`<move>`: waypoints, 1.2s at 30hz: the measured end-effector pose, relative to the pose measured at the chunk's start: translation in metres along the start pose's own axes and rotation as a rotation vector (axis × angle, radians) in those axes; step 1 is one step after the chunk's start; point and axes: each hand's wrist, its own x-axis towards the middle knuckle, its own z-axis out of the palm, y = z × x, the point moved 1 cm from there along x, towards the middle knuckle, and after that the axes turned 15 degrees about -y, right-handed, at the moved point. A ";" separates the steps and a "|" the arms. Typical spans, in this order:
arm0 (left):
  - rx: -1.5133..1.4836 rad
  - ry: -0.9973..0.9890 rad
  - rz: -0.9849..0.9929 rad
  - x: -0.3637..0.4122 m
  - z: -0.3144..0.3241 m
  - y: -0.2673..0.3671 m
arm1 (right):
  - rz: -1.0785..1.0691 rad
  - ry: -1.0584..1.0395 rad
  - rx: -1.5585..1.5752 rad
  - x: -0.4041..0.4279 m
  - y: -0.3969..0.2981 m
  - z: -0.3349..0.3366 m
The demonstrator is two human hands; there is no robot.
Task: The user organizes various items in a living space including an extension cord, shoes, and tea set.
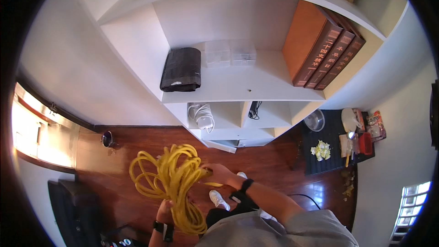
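Note:
A large bundle of looped yellow cord or hose (178,181) hangs before me, above the wooden floor. Underneath its left side, my left hand (165,210) grips the loops, with its fingers partly hidden behind them. My right hand (219,174) is closed on the bundle's right side, where strands gather. A small dark piece shows at those fingers; I cannot tell whether it is the cord's end. Loose loops fan out to the left, and longer ones droop towards my body.
Ahead stands a white shelf unit (219,84) holding a black folded case (181,69), clear plastic boxes (229,53), thick books (325,51) and a white corded power strip (204,120). One low cabinet door (219,145) is ajar. On the right is a black low table (313,168).

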 end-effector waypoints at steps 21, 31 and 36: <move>0.224 -0.055 -0.186 0.180 -0.204 -0.213 | 0.297 0.260 1.235 -0.032 0.231 0.072; -0.044 0.329 0.314 0.364 -0.260 -0.281 | 0.637 -0.105 0.663 0.085 0.362 -0.112; 0.021 0.377 0.383 0.413 -0.274 -0.285 | 0.631 -0.320 0.261 0.117 0.419 -0.169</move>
